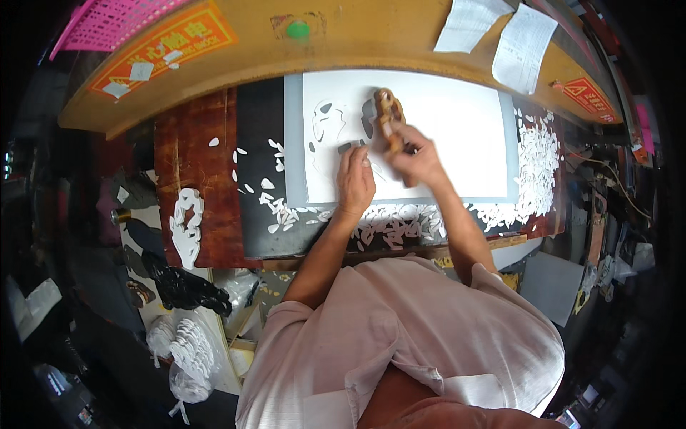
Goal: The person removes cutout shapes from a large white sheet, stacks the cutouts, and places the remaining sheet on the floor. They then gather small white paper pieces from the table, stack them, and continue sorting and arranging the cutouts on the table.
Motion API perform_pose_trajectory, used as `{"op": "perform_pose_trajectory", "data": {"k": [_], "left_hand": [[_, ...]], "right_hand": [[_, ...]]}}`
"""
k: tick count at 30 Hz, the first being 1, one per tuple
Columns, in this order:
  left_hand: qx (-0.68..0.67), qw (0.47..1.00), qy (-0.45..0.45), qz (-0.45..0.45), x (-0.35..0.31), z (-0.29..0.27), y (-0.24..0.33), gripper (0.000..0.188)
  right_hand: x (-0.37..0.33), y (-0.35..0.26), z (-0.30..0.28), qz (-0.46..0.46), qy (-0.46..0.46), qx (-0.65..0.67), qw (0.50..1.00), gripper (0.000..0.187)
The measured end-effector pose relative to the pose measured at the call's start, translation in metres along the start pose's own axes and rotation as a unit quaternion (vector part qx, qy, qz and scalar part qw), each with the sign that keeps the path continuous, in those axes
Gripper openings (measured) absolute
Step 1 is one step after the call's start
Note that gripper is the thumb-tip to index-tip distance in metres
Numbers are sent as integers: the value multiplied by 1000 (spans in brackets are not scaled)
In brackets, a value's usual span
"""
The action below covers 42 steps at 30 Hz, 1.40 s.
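A large white sheet (457, 136) lies on a grey board (294, 143), with several cut-out holes and outlines in its left part. My right hand (418, 161) is closed around a brown openwork cutting die (388, 114), tilted up above the sheet; slight blur softens both. To its left, my left hand (356, 179) lies on the sheet with its fingers stretched out, fingertips beside a dark hole. Nothing shows in that hand. On the reddish-brown tabletop (193, 136) at the left lies a white openwork piece (187, 227).
An orange-yellow machine beam (357, 46) spans the far side, with papers (525, 46) stuck on it. Small white offcuts (537, 168) pile up to the right and along the near edge. Bundled white pieces (193, 347) and a black plastic bag (186, 286) sit at lower left.
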<state>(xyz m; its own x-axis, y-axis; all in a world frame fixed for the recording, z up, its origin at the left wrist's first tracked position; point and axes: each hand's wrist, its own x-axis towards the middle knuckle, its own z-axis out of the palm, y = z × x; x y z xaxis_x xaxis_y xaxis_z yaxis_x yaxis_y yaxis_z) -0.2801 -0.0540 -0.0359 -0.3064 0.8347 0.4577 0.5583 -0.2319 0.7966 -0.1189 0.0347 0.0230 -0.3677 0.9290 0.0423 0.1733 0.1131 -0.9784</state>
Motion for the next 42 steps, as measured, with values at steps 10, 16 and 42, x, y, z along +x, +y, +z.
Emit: {"op": "perform_pose_trajectory", "data": {"k": [10,16,42], "left_hand": [[111,985,-111,72,-4,-7,14,29],[161,974,-139,83,-6,-5,22,32],[212,954,-118,176,-10,12,17,30]], "right_hand": [[-17,-40,-75,39,86,-40,995,56],[-31,-40,-77,55,88,37,994,55],[-49,43,-57,-170,149,-380,897,43]]}}
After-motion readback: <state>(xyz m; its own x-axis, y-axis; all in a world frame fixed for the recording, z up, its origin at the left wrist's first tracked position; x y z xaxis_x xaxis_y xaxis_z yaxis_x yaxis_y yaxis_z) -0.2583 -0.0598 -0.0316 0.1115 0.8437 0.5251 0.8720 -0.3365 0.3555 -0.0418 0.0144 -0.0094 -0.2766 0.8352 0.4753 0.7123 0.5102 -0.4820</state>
